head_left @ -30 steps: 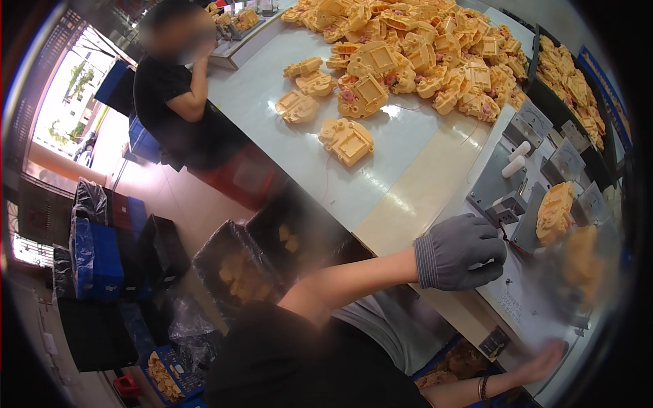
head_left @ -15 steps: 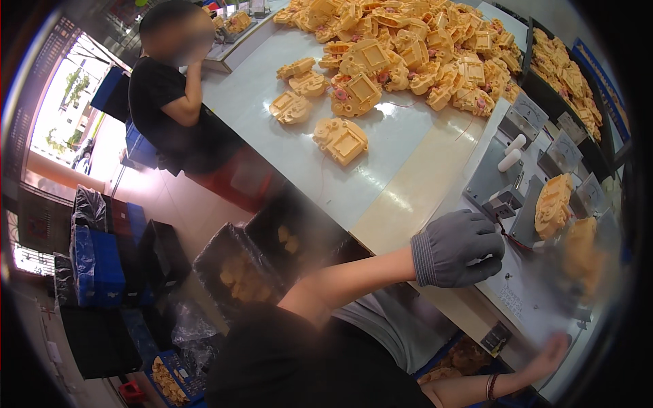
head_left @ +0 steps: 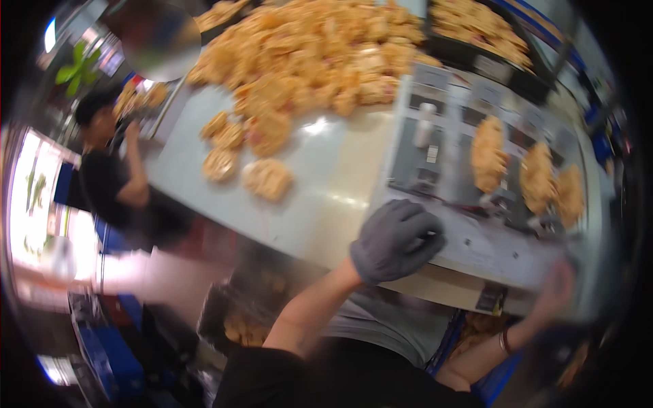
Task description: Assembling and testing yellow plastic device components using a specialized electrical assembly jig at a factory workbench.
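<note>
My left hand (head_left: 398, 241), in a grey glove, hovers at or over the near left edge of a white test board (head_left: 469, 253). Its fingers are curled, and anything inside them is hidden. My bare right hand (head_left: 554, 289) is smeared by motion near the board's front right corner, so its fingers do not read clearly. Upright in the board's grey stations stand a yellow plastic housing (head_left: 488, 155), a second yellow housing (head_left: 537, 178) and a third yellow housing (head_left: 570, 196) farthest right. The leftmost station bears a white cylinder (head_left: 425, 124).
A big heap of yellow housings (head_left: 320, 51) covers the far table, with several loose ones nearer. Behind the board stands a black crate (head_left: 544, 81) of yellow parts. A co-worker (head_left: 112, 170) is at the left. Below the table edge sits a lined bin (head_left: 214, 316).
The whole view has swung, so the table and board appear farther left, with more of the board's right side showing. My left hand stays curled; my right hand remains near the board's front right.
</note>
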The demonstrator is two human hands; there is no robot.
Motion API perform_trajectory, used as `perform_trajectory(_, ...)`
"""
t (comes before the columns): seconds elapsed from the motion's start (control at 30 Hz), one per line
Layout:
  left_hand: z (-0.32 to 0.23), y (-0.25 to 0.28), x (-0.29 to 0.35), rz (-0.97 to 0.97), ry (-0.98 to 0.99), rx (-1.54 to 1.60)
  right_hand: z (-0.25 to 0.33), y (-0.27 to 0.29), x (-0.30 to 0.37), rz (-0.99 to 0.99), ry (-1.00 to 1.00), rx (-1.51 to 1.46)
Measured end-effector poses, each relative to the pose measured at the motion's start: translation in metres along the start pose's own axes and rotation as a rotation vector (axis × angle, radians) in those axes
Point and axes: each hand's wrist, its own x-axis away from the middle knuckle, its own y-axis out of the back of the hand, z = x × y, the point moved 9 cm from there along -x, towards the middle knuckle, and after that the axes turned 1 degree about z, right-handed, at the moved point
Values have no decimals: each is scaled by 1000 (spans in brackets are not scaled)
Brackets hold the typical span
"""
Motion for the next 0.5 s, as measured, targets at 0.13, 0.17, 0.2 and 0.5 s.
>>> perform_trajectory(0.13,0,-5,1,38,76,-172,51,-21,-3,-30,77,-35)
perform_trajectory(0.17,4,-3,3,16,106,-149,55,-21,-5,-35,91,-34)
perform_trajectory(0.2,10,1,9,-12,144,-141,58,-19,-5,-71,100,-60)
perform_trajectory(0.5,-125,-6,-75,30,-337,5,77,13,-2,-187,200,-95)
